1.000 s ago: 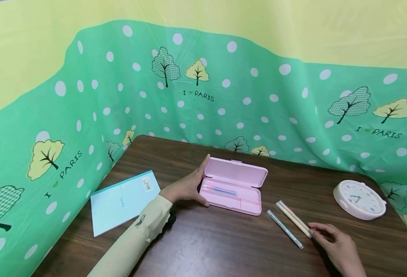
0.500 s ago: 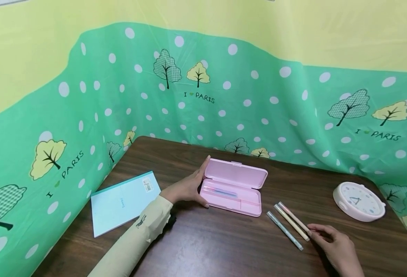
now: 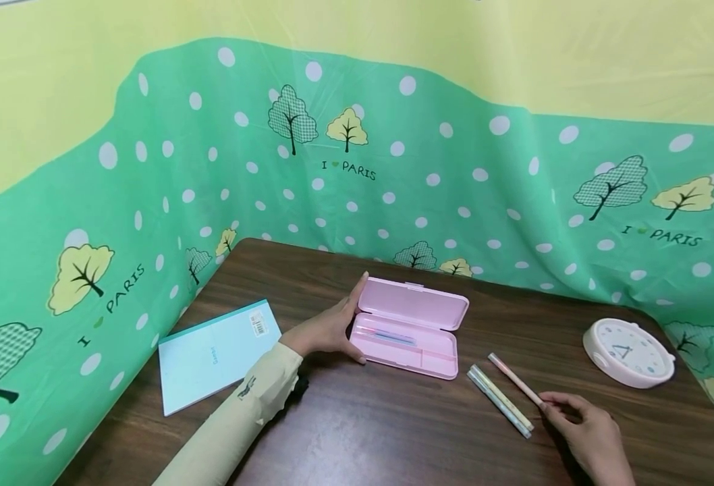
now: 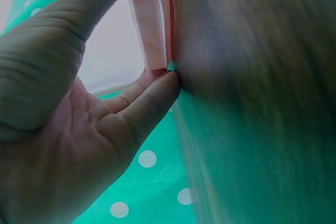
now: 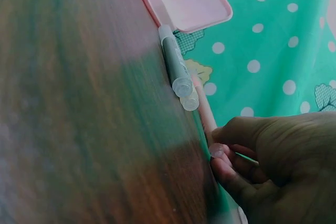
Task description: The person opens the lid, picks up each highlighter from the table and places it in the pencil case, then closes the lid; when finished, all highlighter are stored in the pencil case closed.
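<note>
The pink pencil case lies with its lid raised and several pens in its left part. My left hand spans the case's left end, thumb at the near corner and fingers at the lid; the left wrist view shows fingertips against its edge. My right hand pinches the near end of a pink pen on the table. Left of that pen, a yellow pen and a grey-blue pen lie side by side, touching.
A light blue notebook lies at the left, close to my left forearm. At the right, beyond my right hand, stands a round white clock. A green and yellow curtain hangs behind the brown table.
The yellow pen has moved left, away from the pink pen and against the grey-blue one. My right hand keeps its pinch on the pink pen; my left hand has stayed at the case.
</note>
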The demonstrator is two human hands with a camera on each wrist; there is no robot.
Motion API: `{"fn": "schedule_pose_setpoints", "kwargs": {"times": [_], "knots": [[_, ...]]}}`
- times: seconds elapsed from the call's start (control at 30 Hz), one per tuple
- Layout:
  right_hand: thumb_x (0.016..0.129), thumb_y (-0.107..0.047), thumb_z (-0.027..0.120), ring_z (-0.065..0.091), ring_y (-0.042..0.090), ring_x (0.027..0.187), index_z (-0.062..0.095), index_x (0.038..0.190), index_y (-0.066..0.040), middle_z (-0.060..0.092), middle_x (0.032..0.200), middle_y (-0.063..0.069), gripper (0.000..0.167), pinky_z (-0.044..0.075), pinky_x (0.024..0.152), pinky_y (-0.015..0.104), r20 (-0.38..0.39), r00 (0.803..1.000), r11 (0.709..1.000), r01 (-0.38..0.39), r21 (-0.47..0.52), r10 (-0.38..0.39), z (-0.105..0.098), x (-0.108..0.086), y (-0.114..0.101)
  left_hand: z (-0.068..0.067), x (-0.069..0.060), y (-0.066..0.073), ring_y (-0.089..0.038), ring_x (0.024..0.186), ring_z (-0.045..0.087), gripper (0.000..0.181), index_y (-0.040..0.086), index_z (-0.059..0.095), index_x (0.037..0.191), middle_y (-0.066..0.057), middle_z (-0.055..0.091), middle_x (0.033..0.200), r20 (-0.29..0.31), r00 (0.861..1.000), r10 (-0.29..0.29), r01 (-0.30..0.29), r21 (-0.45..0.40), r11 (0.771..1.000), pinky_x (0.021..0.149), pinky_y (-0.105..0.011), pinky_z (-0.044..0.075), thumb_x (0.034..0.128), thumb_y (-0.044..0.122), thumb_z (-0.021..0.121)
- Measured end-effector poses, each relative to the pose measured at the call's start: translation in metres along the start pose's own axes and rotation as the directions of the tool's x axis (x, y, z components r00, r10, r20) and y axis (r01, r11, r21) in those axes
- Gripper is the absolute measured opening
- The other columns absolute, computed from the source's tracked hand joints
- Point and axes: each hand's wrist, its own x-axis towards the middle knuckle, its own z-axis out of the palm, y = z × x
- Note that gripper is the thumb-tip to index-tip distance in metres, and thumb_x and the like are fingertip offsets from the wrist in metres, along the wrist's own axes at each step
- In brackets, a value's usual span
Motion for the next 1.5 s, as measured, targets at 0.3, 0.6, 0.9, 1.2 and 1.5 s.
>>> {"fn": "schedule_pose_setpoints", "kwargs": {"times": [0.3,0.6,0.9,1.2,1.5], "knots": [[0.095,-0.003,0.083,0.057,-0.011,0.076,0.081,0.109,0.001,0.076,0.087,-0.005,0.016,0.043,0.066,0.009,-0.042,0.997,0.993,0.066,0.101,-0.062,0.001,-0.004,-0.001,0.001,-0.001,0.001,-0.032,0.163,0.022,0.159,0.028,-0.027,0.169,-0.014,0.000,0.182,0.008,1.000,0.003,-0.003,-0.003,1.000,0.127,-0.050,0.030,0.0773,0.029,0.102],[0.094,0.003,0.082,0.062,-0.008,0.081,0.080,0.107,0.002,0.072,0.093,-0.021,0.013,0.049,0.068,0.010,-0.051,0.985,0.955,0.174,0.241,-0.167,0.008,0.001,-0.011,0.001,0.000,-0.002,-0.032,0.163,0.024,0.160,0.029,-0.027,0.170,-0.014,0.001,0.181,-0.002,1.000,0.001,-0.001,0.009,1.000,0.127,-0.050,0.030,0.0764,0.030,0.103],[0.096,0.002,0.080,0.062,-0.003,0.081,0.081,0.108,-0.001,0.076,0.092,-0.002,0.013,0.051,0.067,0.016,-0.003,0.975,0.939,0.215,0.267,-0.222,0.014,0.018,-0.029,-0.001,-0.001,-0.005,-0.036,0.164,0.018,0.159,0.031,-0.028,0.169,-0.016,-0.001,0.181,-0.005,0.999,0.046,-0.046,-0.004,0.999,0.127,-0.056,0.029,0.0775,0.035,0.102],[0.098,0.002,0.077,0.065,-0.003,0.086,0.080,0.108,-0.001,0.076,0.096,0.012,0.010,0.055,0.071,0.015,0.033,0.940,0.875,0.302,0.379,-0.339,0.029,0.044,-0.067,-0.004,-0.002,-0.001,-0.037,0.164,0.019,0.160,0.030,-0.027,0.169,-0.018,0.002,0.181,-0.008,0.998,0.057,-0.058,-0.017,0.998,0.126,-0.058,0.029,0.0760,0.036,0.103],[0.096,0.006,0.078,0.063,-0.001,0.087,0.081,0.104,-0.002,0.076,0.099,0.012,0.012,0.054,0.072,0.016,0.066,0.926,0.863,0.319,0.392,-0.373,0.047,0.056,-0.094,-0.002,0.000,-0.008,-0.038,0.163,0.020,0.161,0.035,-0.028,0.169,-0.018,0.003,0.181,-0.014,0.997,0.074,-0.075,-0.035,0.997,0.125,-0.057,0.031,0.0743,0.043,0.103]]}}
